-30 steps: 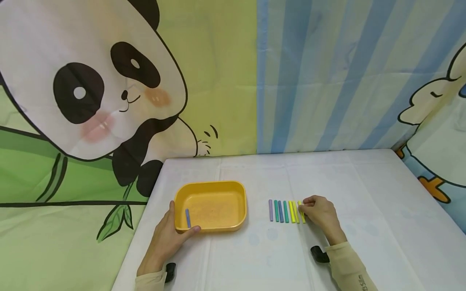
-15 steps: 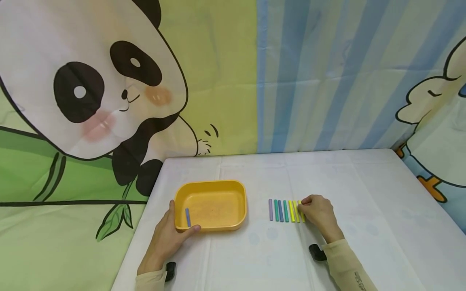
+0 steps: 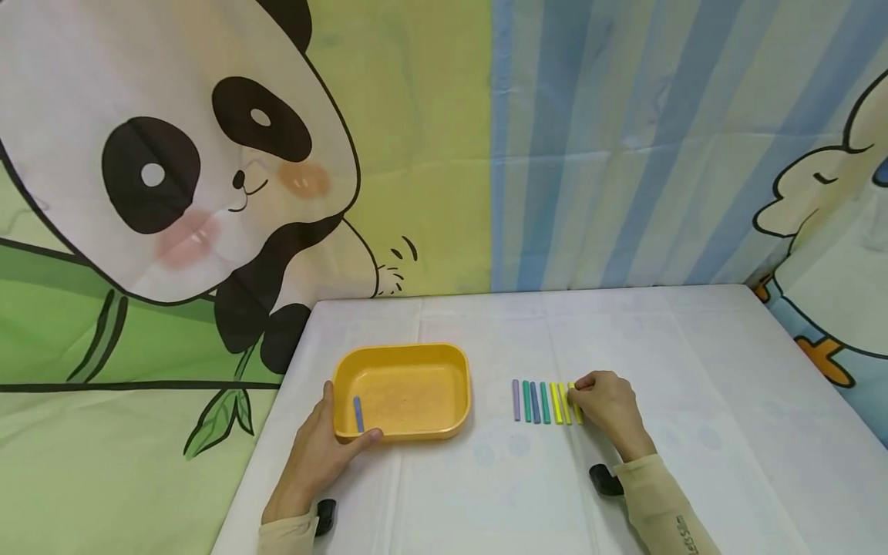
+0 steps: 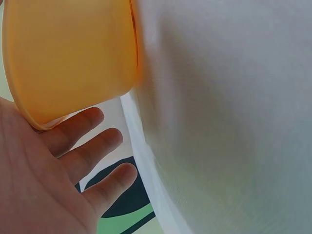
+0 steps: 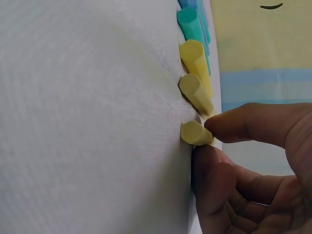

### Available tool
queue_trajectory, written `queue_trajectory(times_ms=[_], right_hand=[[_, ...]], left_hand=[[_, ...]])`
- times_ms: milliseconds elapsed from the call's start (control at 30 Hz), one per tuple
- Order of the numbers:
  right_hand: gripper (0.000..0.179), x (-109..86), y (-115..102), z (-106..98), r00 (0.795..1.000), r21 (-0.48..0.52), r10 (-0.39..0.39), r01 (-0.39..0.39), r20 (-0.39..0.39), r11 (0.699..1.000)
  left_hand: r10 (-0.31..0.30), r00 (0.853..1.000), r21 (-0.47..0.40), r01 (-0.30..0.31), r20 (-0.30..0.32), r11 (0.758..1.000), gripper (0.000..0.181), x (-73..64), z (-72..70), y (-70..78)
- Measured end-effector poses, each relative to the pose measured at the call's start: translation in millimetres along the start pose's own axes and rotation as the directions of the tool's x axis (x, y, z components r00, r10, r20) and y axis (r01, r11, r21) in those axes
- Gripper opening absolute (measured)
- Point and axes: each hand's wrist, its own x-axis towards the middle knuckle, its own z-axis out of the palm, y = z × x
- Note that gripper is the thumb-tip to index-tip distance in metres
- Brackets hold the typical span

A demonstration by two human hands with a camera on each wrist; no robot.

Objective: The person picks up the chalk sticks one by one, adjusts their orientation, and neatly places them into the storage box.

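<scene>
In the head view, my left hand (image 3: 314, 455) rests against the near left corner of a yellow tray (image 3: 416, 435). Its thumb lies along the near wall and its fingers along the left side; the left wrist view shows three of them straight and spread. One blue chalk stick (image 3: 358, 414) leans inside the tray. My right hand (image 3: 612, 408) pinches a yellow chalk stick (image 5: 195, 132) between thumb and fingertips, at the right end of a row on the cloth. Two other yellow sticks (image 3: 556, 404) lie just left of it.
Further left in the row are a green stick (image 3: 545, 403), a blue stick (image 3: 535, 403), another green stick (image 3: 527, 401) and a purple stick (image 3: 516, 401). A white cloth (image 3: 479, 493) covers the table. Printed curtains (image 3: 430, 154) hang behind it.
Both hands stay almost where they were, the right one still at the last yellow chalk stick. The tray and the row look unchanged; the head view shifts only slightly.
</scene>
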Motion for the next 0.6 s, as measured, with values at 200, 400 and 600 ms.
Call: queue_trajectory(times_ms=[200,400,600], right_hand=[[0.032,0.6,1.6,-1.8,0.999,0.03,0.016,-0.017,0.032,0.999],[0.029,2.0,2.8,-1.8,1.0,0.054,0.007,-0.008,0.018,0.999],[0.028,2.5,2.1,-1.4,1.0,0.059,-0.007,0.006,0.012,0.998]], left_hand=[[-0.018,1.0,-0.002,0.018,0.01,1.0,0.134,-1.9,-0.3,0.3],[-0.014,1.0,-0.008,0.014,0.007,1.0,0.133,-1.6,-0.5,0.9],[-0.012,1.0,-0.006,0.012,0.002,1.0,0.133,-1.7,-0.8,1.5]])
